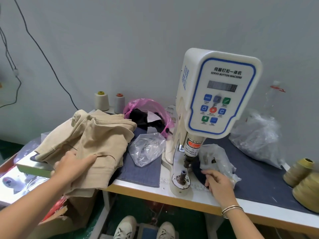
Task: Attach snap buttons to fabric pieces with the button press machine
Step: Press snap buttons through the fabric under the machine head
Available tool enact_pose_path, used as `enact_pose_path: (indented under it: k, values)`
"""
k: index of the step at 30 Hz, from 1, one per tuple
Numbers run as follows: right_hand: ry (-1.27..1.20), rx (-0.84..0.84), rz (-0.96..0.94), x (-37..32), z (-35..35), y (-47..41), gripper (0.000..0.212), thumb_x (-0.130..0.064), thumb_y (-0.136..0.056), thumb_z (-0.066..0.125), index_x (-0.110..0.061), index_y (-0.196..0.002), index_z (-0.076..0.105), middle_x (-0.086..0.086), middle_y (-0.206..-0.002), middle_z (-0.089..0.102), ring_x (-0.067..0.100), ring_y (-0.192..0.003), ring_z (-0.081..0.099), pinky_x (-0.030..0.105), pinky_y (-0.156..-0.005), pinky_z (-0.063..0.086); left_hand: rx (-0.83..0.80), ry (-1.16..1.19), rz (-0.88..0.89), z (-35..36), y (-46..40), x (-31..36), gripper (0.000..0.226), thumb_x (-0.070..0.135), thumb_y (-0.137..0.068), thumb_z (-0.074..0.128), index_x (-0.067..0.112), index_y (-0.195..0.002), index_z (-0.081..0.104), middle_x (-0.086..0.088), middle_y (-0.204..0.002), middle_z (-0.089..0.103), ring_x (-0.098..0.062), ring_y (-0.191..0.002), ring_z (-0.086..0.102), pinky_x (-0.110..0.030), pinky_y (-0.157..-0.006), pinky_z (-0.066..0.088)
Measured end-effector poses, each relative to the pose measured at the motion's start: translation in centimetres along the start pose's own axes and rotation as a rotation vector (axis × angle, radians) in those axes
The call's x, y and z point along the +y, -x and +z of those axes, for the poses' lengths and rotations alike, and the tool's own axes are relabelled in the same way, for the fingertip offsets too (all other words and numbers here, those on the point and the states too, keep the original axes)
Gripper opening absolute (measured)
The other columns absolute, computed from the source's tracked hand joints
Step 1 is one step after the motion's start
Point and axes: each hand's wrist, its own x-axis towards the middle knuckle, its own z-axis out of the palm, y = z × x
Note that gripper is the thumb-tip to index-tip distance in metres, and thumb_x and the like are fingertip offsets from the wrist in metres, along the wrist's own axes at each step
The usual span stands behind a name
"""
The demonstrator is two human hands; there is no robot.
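While the button press machine (212,100) stands idle at the front of the table (146,188), with nothing seated on its lower die (182,175), the beige fabric pieces (89,140) lie stacked to its left, the front of the pile hanging over the table edge. The left hand (72,167) rests on that pile, thumb across the top layer and fingers apparently tucked beneath, gripping it. The right hand (218,181) sits just right of the die beside a dark fabric scrap (198,171), fingers loosely curled; whether it pinches anything cannot be told. A clear bag (146,149), seemingly of metal snap parts, lies between pile and machine. Assessment: the cloth appears soft, light and limp, liable to sag and fold when lifted, though not slippery. It is best taken by a hemmed edge or corner, one layer at a time, and spread flat over the die. Fingers should stay clear of the punch (188,161).
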Motion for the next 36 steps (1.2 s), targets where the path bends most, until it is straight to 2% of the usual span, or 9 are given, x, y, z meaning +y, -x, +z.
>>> enact_pose_path:
  k: [3, 7, 11, 15, 20, 24, 29, 33, 36]
  values:
    - [0.0, 0.011, -0.015, 0.0, 0.1, 0.0, 0.031, -0.006, -0.094, 0.051, -0.031, -0.087, 0.068, -0.003, -0.053, 0.058, 0.001, -0.044, 0.049, 0.011, -0.044, 0.039, -0.006, 0.056, 0.204, -2.0, 0.6, 0.8, 0.027, 0.041, -0.079, 0.072, 0.019, -0.09, 0.063, -0.009, -0.098, 0.068, -0.03, -0.088, 0.058, -0.04, -0.076, 0.046]
    - [0.014, 0.021, -0.055, 0.3, 0.1, 0.0, 0.032, -0.005, -0.093, 0.052, -0.031, -0.086, 0.069, -0.001, -0.054, 0.059, 0.001, -0.044, 0.049, 0.011, -0.044, 0.039, -0.22, 0.521, 0.275, -5.2, 3.2, 6.0, 0.026, 0.027, -0.056, 0.061, 0.013, -0.078, 0.063, -0.005, -0.072, 0.068, -0.022, -0.066, 0.062, -0.031, -0.059, 0.046]
    - [0.019, 0.032, -0.081, -0.5, 0.2, 0.7, 0.026, -0.001, -0.093, 0.052, -0.019, -0.094, 0.071, -0.001, -0.06, 0.059, 0.003, -0.05, 0.05, 0.01, -0.048, 0.04, -0.542, 0.561, 0.451, -7.6, 5.2, 11.0, 0.044, 0.01, -0.054, 0.053, 0.016, -0.094, 0.07, -0.014, -0.081, 0.064, -0.025, -0.069, 0.06, -0.03, -0.061, 0.048]
    - [0.101, 0.085, -0.416, -4.1, 0.7, 4.6, 0.037, -0.002, -0.09, 0.055, -0.039, -0.085, 0.06, -0.019, -0.089, 0.061, 0.005, -0.082, 0.06, 0.005, -0.071, 0.042, -0.887, 0.365, 0.581, -9.2, 7.1, 15.2, 0.048, 0.002, -0.055, 0.047, 0.001, -0.101, 0.062, -0.014, -0.081, 0.058, -0.025, -0.068, 0.057, -0.026, -0.056, 0.049]
    - [-0.071, -0.041, -0.927, -13.9, 1.7, 8.7, 0.041, -0.022, -0.081, 0.063, -0.02, -0.12, 0.051, -0.008, -0.125, 0.048, 0.009, -0.119, 0.048, 0.022, -0.099, 0.041, -0.942, -0.231, 0.763, -8.7, 11.0, 19.7, 0.027, 0.007, -0.051, 0.043, 0.014, -0.074, 0.056, 0.0, -0.068, 0.05, -0.015, -0.062, 0.046, -0.025, -0.055, 0.038]
    - [-0.128, -0.053, -0.844, -18.7, 2.1, 9.1, 0.071, -0.033, -0.071, 0.074, -0.021, -0.129, 0.035, -0.004, -0.137, 0.036, 0.014, -0.131, 0.037, 0.032, -0.11, 0.033, -0.952, -0.262, 0.871, -7.2, 12.1, 21.2, 0.037, 0.01, -0.06, 0.042, 0.005, -0.093, 0.057, -0.004, -0.089, 0.057, -0.013, -0.082, 0.052, -0.03, -0.077, 0.044]
    - [-0.311, -0.005, -0.626, -20.3, 2.0, 8.4, 0.085, -0.037, -0.069, 0.078, -0.045, -0.131, 0.021, -0.006, -0.126, 0.045, 0.011, -0.113, 0.053, 0.028, -0.094, 0.049, -1.001, 0.035, 0.929, -7.5, 12.1, 21.4, 0.02, 0.001, -0.06, 0.038, 0.012, -0.075, 0.045, 0.01, -0.064, 0.045, -0.004, -0.055, 0.039, -0.014, -0.051, 0.033]
    - [-0.193, -0.23, -0.626, -20.9, 1.6, 8.2, 0.013, -0.031, -0.081, 0.066, -0.037, -0.091, 0.061, -0.016, -0.083, 0.067, -0.001, -0.077, 0.063, 0.012, -0.061, 0.047, -1.005, 0.333, 0.967, -6.8, 12.0, 22.0, 0.023, -0.003, -0.057, 0.033, 0.013, -0.073, 0.039, 0.009, -0.058, 0.038, -0.004, -0.049, 0.031, -0.015, -0.044, 0.026]
    - [-0.416, -0.355, -0.513, -20.5, 1.8, 8.9, 0.007, -0.034, -0.08, 0.062, -0.031, -0.075, 0.063, -0.005, -0.07, 0.066, 0.01, -0.066, 0.062, 0.016, -0.057, 0.046, -0.932, 0.209, 1.081, -6.0, 11.6, 22.1, 0.021, 0.0, -0.06, 0.037, 0.018, -0.072, 0.041, 0.01, -0.058, 0.037, -0.005, -0.051, 0.029, -0.014, -0.046, 0.027]
